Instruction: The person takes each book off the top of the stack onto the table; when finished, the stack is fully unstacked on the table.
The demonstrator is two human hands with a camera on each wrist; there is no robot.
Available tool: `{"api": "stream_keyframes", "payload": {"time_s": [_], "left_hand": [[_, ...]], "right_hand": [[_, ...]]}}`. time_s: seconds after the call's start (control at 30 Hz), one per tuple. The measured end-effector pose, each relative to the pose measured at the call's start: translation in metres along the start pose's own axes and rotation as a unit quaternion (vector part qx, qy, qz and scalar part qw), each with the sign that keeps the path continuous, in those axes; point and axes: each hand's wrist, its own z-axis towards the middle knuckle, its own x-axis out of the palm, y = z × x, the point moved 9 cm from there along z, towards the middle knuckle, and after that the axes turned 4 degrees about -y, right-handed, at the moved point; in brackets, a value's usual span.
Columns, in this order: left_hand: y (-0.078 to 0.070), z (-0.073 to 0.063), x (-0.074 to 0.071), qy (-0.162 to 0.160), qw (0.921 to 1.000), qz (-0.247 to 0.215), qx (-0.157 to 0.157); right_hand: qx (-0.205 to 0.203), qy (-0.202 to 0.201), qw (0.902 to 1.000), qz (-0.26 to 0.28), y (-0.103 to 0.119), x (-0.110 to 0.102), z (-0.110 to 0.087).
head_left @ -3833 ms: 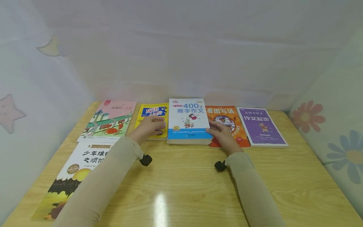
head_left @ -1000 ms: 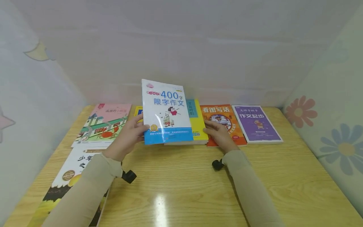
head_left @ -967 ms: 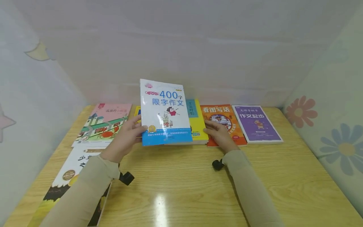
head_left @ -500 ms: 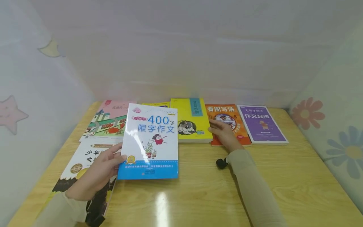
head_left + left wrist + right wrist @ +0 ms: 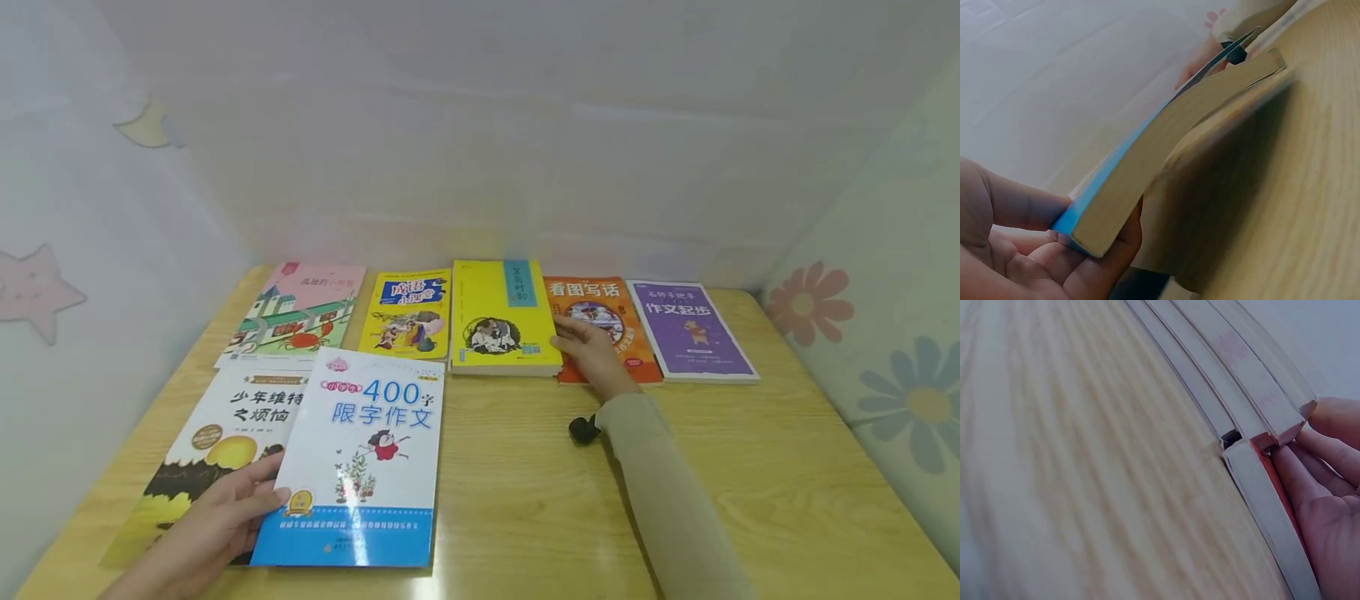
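In the head view my left hand (image 5: 225, 512) grips the lower left edge of a white and blue paperback book (image 5: 360, 467), thumb on the cover. The left wrist view shows this book's pages (image 5: 1147, 169) bending slightly, with fingers underneath. It is over the front left of the table, covering part of a book with a yellow sun (image 5: 232, 450). My right hand (image 5: 596, 354) rests with fairly straight fingers against the right side of a yellow book (image 5: 502, 321). That book tops a stack, whose page edges (image 5: 1229, 375) show in the right wrist view.
A pink book with a crab (image 5: 300, 308) and a smaller yellow book (image 5: 408, 312) lie left of the stack. To its right are an orange book (image 5: 607, 333) and a purple book (image 5: 693, 333). A pale cloth wall (image 5: 495, 167) stands behind the wooden table (image 5: 555, 500).
My left hand has lifted the white and blue book off the stack and carried it left and toward me, uncovering the yellow book. My right hand has stayed at the stack's side.
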Motion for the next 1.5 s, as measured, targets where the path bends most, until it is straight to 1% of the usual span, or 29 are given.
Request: {"api": "stream_keyframes", "payload": {"time_s": [0.03, 0.1, 0.3, 0.43, 0.57, 0.63, 0.67, 0.7, 0.73, 0.77, 0.8, 0.83, 0.87, 0.9, 0.97, 1.0, 1.07, 1.1, 1.17, 1.2, 1.27, 1.3, 1.37, 1.4, 1.47, 1.5], "left_hand": [[0.003, -0.002, 0.002, 0.007, 1.0, -0.005, -0.002], [0.006, 0.0, 0.006, 0.018, 0.9998, -0.011, -0.005], [0.008, 0.006, 0.009, 0.006, 0.9997, 0.007, -0.024], [0.007, 0.012, 0.009, -0.013, 0.9985, 0.04, -0.034], [0.003, 0.019, 0.011, -0.029, 0.9962, 0.078, -0.026], [0.001, 0.022, 0.012, -0.041, 0.9938, 0.101, -0.022], [0.0, 0.023, 0.011, -0.057, 0.9908, 0.12, -0.025], [-0.002, 0.024, 0.009, -0.076, 0.9859, 0.146, -0.03], [-0.003, 0.024, 0.008, -0.097, 0.9788, 0.177, -0.036], [-0.005, 0.024, 0.006, -0.112, 0.9698, 0.213, -0.039], [-0.008, 0.023, 0.004, -0.131, 0.9588, 0.249, -0.041], [-0.012, 0.021, 0.003, -0.15, 0.9462, 0.284, -0.04], [-0.018, 0.018, 0.001, -0.169, 0.9303, 0.324, -0.035], [-0.025, 0.015, 0.0, -0.182, 0.915, 0.359, -0.024], [-0.041, 0.009, 0.0, -0.203, 0.8906, 0.407, 0.008], [-0.05, 0.006, -0.001, -0.215, 0.8813, 0.42, 0.023], [-0.066, 0.004, 0.002, -0.225, 0.8641, 0.447, 0.053], [-0.074, 0.004, 0.004, -0.227, 0.8585, 0.455, 0.068], [-0.088, 0.01, 0.011, -0.225, 0.8513, 0.464, 0.096], [-0.094, 0.015, 0.015, -0.221, 0.8498, 0.466, 0.109], [-0.105, 0.028, 0.023, -0.217, 0.8436, 0.473, 0.133], [-0.111, 0.036, 0.027, -0.219, 0.8393, 0.475, 0.148], [-0.121, 0.054, 0.033, -0.219, 0.835, 0.476, 0.169], [-0.126, 0.064, 0.035, -0.22, 0.8304, 0.48, 0.178], [-0.134, 0.085, 0.039, -0.22, 0.8237, 0.489, 0.185], [-0.136, 0.097, 0.041, -0.214, 0.8229, 0.493, 0.184]], "right_hand": [[0.0, 0.001, 1.0, 0.003, 0.0, 0.001, 0.0], [-0.001, 0.002, 1.0, 0.006, -0.001, -0.001, 0.001], [0.003, 0.006, 0.9999, 0.008, -0.005, -0.002, 0.004], [-0.003, 0.003, 1.0, 0.005, -0.005, -0.005, 0.005], [-0.005, 0.001, 1.0, -0.004, -0.004, -0.007, 0.005], [-0.005, 0.001, 1.0, -0.002, -0.004, -0.007, 0.005], [-0.005, 0.002, 1.0, 0.0, -0.004, -0.006, 0.005], [-0.004, 0.003, 1.0, 0.002, -0.004, -0.006, 0.005], [-0.004, 0.005, 1.0, 0.005, -0.004, -0.005, 0.005], [-0.003, 0.007, 0.9999, 0.01, -0.004, -0.004, 0.005], [-0.002, 0.008, 0.9999, 0.012, -0.004, -0.003, 0.006], [-0.001, 0.01, 0.9999, 0.012, -0.004, -0.002, 0.006], [0.001, 0.01, 0.9999, 0.011, -0.005, -0.001, 0.006], [0.002, 0.009, 0.9999, 0.009, -0.005, -0.001, 0.006], [0.003, 0.006, 1.0, 0.004, -0.006, 0.0, 0.007], [0.003, 0.002, 1.0, 0.0, -0.006, -0.001, 0.007], [0.003, -0.003, 1.0, -0.004, -0.005, -0.002, 0.007], [0.002, -0.004, 1.0, -0.005, -0.005, -0.002, 0.007], [0.002, -0.005, 1.0, -0.006, -0.004, -0.003, 0.006], [0.002, -0.005, 1.0, -0.005, -0.004, -0.003, 0.005], [0.001, -0.001, 1.0, -0.002, -0.003, -0.002, 0.004], [0.0, 0.003, 1.0, -0.001, -0.002, -0.001, 0.003], [-0.002, 0.008, 1.0, 0.0, -0.001, 0.0, 0.002], [-0.003, 0.011, 0.9999, 0.002, -0.001, 0.001, 0.001], [-0.003, 0.012, 0.9999, 0.002, -0.001, 0.002, 0.0], [-0.004, 0.013, 0.9999, 0.002, 0.0, 0.002, 0.0]]}}
